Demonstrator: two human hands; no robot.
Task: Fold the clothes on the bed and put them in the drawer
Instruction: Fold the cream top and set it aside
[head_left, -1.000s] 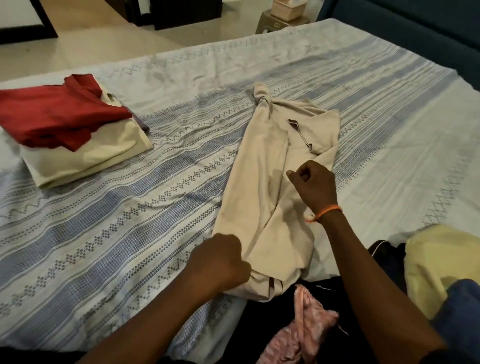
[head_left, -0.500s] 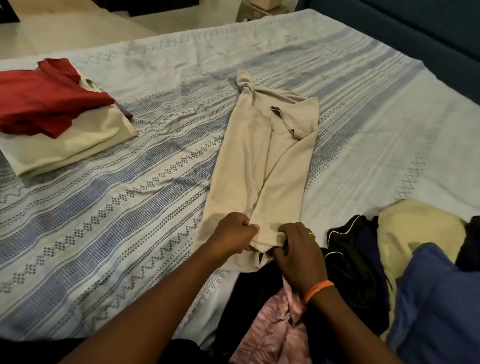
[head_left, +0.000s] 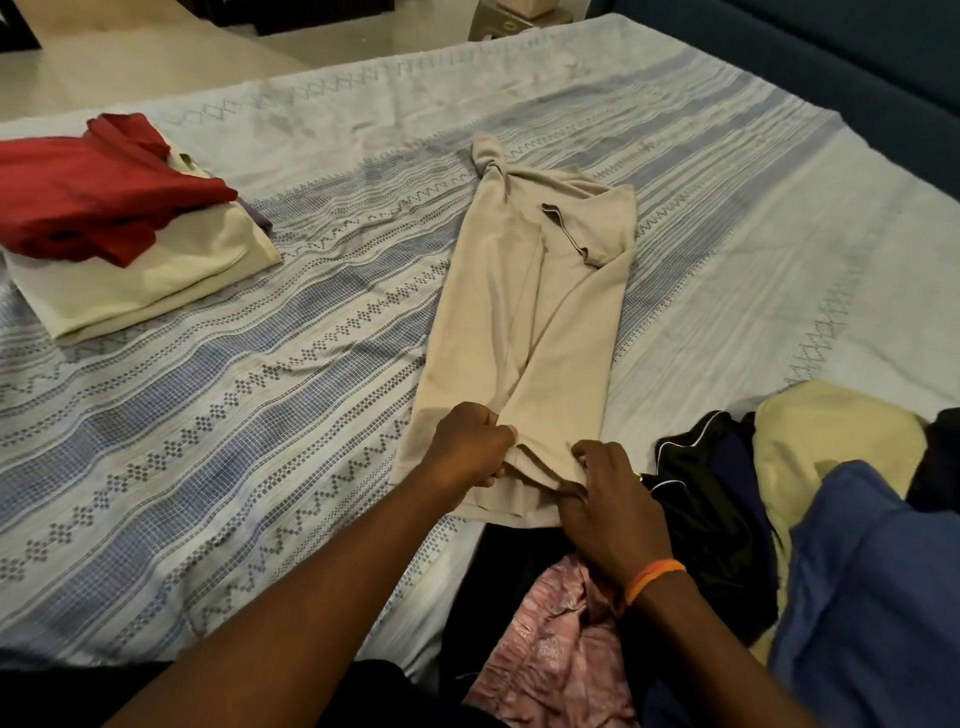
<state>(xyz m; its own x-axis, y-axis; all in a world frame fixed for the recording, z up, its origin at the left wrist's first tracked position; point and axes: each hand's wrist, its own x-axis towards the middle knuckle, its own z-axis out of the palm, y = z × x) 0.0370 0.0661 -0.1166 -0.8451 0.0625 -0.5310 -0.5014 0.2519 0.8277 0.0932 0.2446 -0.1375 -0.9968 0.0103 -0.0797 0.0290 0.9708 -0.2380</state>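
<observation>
Basically beige shirt (head_left: 524, 332): soft, light, floppy; hem corners pinched by left hand (head_left: 467, 448) and right hand (head_left: 610, 499), best held there.

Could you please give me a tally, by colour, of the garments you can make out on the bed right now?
Beige shirt, gripped by left hand and right hand: 1
Red: 1
Cream: 1
Pale yellow: 1
Blue: 1
Pink: 1
Black: at least 1; the pile hides more
Total: at least 7
</observation>
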